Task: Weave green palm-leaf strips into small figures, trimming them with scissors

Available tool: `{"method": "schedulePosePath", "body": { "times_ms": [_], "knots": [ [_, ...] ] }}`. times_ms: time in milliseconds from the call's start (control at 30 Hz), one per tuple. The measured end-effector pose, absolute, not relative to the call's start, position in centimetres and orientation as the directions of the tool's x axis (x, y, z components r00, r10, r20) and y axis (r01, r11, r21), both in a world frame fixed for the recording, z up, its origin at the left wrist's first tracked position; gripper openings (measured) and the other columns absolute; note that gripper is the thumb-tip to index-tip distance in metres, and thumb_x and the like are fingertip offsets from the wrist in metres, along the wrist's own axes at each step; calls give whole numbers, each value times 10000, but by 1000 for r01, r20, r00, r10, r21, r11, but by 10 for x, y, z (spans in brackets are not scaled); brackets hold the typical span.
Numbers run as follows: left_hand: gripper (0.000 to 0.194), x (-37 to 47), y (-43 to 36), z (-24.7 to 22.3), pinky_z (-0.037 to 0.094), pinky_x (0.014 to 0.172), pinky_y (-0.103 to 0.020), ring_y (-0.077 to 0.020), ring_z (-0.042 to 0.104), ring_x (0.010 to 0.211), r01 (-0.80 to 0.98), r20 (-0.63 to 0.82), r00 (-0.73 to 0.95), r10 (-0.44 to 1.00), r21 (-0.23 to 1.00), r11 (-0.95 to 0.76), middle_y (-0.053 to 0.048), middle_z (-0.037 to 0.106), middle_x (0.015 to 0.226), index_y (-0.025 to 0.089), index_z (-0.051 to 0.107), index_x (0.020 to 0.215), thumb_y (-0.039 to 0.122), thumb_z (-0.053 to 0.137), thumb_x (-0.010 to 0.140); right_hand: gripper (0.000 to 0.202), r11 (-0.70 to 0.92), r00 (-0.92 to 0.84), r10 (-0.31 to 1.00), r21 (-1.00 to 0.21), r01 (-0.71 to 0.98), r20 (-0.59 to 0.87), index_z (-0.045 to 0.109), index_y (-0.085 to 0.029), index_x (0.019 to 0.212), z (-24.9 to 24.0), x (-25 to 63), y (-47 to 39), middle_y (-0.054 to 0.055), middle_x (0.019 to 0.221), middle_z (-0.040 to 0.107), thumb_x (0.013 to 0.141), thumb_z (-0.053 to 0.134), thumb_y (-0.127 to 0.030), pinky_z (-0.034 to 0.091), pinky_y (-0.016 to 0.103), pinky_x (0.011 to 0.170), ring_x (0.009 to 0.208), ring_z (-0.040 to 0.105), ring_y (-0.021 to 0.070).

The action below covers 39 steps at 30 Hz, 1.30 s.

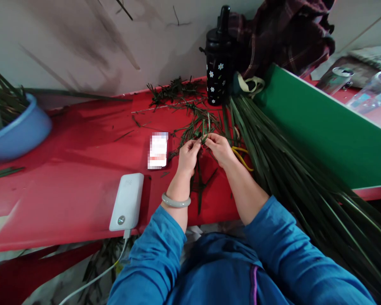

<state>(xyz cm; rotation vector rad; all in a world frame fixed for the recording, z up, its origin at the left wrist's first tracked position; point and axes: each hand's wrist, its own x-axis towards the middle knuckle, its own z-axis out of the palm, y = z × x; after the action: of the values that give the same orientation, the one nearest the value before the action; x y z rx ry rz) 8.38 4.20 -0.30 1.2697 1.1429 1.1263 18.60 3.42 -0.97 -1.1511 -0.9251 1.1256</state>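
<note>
My left hand [189, 156] and my right hand [220, 148] meet over the red table [92, 156], fingertips nearly touching. Both pinch a small piece of green leaf strips [204, 138], with thin ends sticking up between them. Beyond the hands lies a loose pile of cut leaf scraps [192, 123]. Long strips hang below the fingers toward the table's front edge. Yellow-handled scissors [242, 159] lie partly hidden just right of my right wrist. A phone [158, 150] with a lit screen is left of my left hand.
A white power bank [127, 202] with a cable sits at the front left. Long green leaves [273, 156] spread along the right, beside a green panel [320, 131]. A black flowered tumbler [216, 67] stands at the back. A blue basin [22, 129] holds leaves at the far left.
</note>
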Motion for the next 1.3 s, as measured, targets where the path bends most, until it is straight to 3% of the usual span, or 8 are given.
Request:
{"method": "schedulePosePath", "body": {
  "times_ms": [267, 367, 533, 667, 833, 1100, 1300],
  "knots": [
    [83, 84, 43, -4, 412, 626, -206, -90, 507, 637, 72, 118, 52, 992, 990, -121, 13, 580, 650, 160, 586, 674, 228, 546, 700, 167, 55, 250, 968, -983, -175, 10, 512, -165, 646, -14, 185, 36, -59, 534, 461, 657, 536, -329, 315, 193, 484, 491, 401, 56],
    [94, 85, 44, -8, 404, 582, -200, -80, 485, 587, 40, 104, 14, 994, 994, -104, 20, 559, 617, 161, 587, 683, 246, 550, 698, 174, 51, 259, 966, -985, -165, 6, 506, -167, 635, -13, 186, 36, -62, 517, 457, 661, 536, -337, 316, 190, 477, 479, 406, 54],
    [89, 85, 44, -8, 394, 492, -200, -72, 462, 498, -92, -5, 53, 999, 996, 10, 32, 518, 561, 163, 565, 682, 249, 546, 692, 139, -75, 192, 974, -972, -224, -119, 502, -172, 631, -4, 189, 31, -54, 485, 489, 648, 538, -306, 344, 199, 452, 441, 442, 65],
    [96, 84, 44, -7, 391, 469, -201, -66, 447, 466, -143, -1, 83, 997, 990, 13, 41, 497, 551, 169, 557, 695, 263, 562, 677, 142, -42, 213, 971, -952, -303, -111, 538, -165, 676, 0, 191, 30, -62, 503, 506, 584, 572, -269, 331, 185, 433, 439, 447, 52],
    [101, 84, 43, -7, 389, 512, -192, -58, 456, 509, -91, 38, 121, 992, 995, -27, 38, 527, 585, 167, 570, 703, 241, 596, 639, 168, -20, 201, 974, -918, -396, -108, 502, -175, 633, 0, 193, 30, -84, 474, 458, 560, 605, -286, 294, 171, 408, 413, 403, 29],
    [96, 80, 46, -10, 377, 525, -197, -66, 475, 524, 56, 130, 78, 988, 989, -135, 37, 541, 570, 159, 576, 689, 203, 598, 606, 223, -120, 108, 974, -858, -499, -199, 469, -181, 630, 5, 197, 26, -94, 455, 426, 540, 639, -293, 232, 166, 370, 370, 337, 16],
    [129, 82, 49, -10, 381, 495, -200, -59, 469, 465, -224, -33, 11, 999, 974, 34, 56, 531, 534, 168, 534, 668, 226, 599, 574, 233, -8, 195, 977, -937, -350, -81, 506, -182, 715, 3, 191, 27, -61, 558, 501, 565, 633, -307, 328, 180, 432, 492, 459, 55]
  ]
}}
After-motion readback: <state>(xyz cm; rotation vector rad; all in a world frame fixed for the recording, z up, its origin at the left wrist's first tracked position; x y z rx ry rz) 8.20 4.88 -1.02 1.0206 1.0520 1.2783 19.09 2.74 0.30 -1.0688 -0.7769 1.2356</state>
